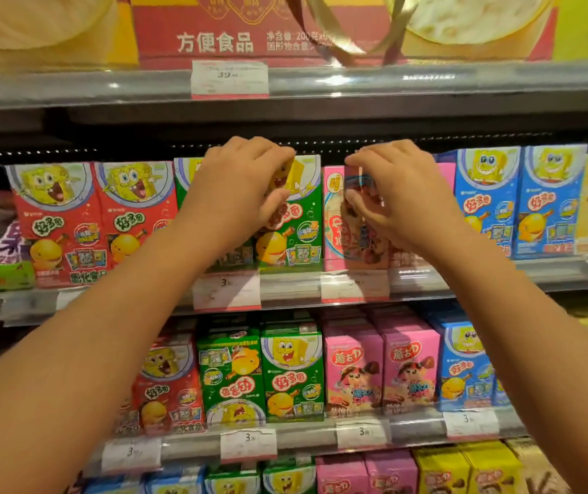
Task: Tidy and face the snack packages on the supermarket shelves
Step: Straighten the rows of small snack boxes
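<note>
Your forearms reach up to mid-frame, where your left hand (239,183) grips a green box (294,215) and your right hand (401,194) pinches a pink box (349,222).

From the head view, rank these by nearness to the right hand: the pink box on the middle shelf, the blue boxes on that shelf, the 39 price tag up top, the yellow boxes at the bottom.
1. pink box: in the right hand, middle shelf.
2. blue boxes: just to its right, same shelf.
3. 39 price tag: upper shelf edge, up and left.
4. yellow boxes: bottom shelf, far below.
</note>
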Available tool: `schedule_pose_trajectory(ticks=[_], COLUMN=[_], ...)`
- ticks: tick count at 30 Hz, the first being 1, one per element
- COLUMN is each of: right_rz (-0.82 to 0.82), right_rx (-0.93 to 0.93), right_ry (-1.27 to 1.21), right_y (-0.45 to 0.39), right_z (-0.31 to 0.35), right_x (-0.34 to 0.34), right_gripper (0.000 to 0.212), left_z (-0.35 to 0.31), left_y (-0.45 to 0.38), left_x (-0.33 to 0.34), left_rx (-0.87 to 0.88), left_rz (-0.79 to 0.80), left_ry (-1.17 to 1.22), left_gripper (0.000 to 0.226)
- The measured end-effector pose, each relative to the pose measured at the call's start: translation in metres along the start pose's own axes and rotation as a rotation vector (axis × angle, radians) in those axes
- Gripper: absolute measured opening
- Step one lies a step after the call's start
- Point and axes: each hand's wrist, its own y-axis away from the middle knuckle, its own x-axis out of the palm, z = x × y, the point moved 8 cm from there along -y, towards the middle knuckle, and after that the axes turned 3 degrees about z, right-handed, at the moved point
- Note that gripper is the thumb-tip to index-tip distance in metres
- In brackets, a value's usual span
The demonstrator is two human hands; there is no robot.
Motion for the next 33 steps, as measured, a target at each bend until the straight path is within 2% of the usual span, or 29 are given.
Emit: schedule_pose_trajectory(ticks=[3,9,13,16,19,22,26,29,32,33], right_rz=[0.059,0.056,-0.098,-0.259,-0.283,-0.182,0.069,0.288,0.477,0.532], right_rx=[0.027,0.046,0.005,-0.024,-0.017,0.024,0.155,0.256,0.312,0.326], right_ry=[0.015,0.025,0.030,-0.048,-0.184,-0.313,-0.478,-0.483,-0.434,-0.407], right_y=[-0.008,-0.006,0.014,0.057,0.112,0.171,0.252,0.310,0.361,0.376], right_z=[-0.001,0.003,0.013,0.026,0.046,0.069,0.090,0.096,0.095,0.095], right_x=[0.002,-0.001,-0.010,-0.017,-0.003,0.029,0.092,0.142,0.184,0.197], right_gripper=[0.045,0.050,0.048,0.038,0.027,0.020,0.018,0.023,0.016,0.021], left_z=[0.002,0.000,-0.011,-0.025,-0.042,-0.057,-0.070,-0.070,-0.055,-0.050], left_y=[-0.002,0.004,0.024,0.061,0.119,0.188,0.278,0.334,0.373,0.382], left_x=[0.000,-0.003,-0.010,-0.010,0.010,0.046,0.103,0.145,0.176,0.183], left_rx=[0.017,0.051,0.092,0.145,0.149,0.091,-0.053,-0.166,-0.314,-0.354], left_rz=[0.005,-0.017,-0.086,-0.189,-0.235,-0.159,0.019,0.245,0.469,0.520], left_ry=[-0.001,0.005,-0.044,-0.029,0.067,0.180,0.265,0.243,0.191,0.167], left_gripper=[0.052,0.058,0.063,0.051,0.041,0.035,0.033,0.044,0.062,0.066])
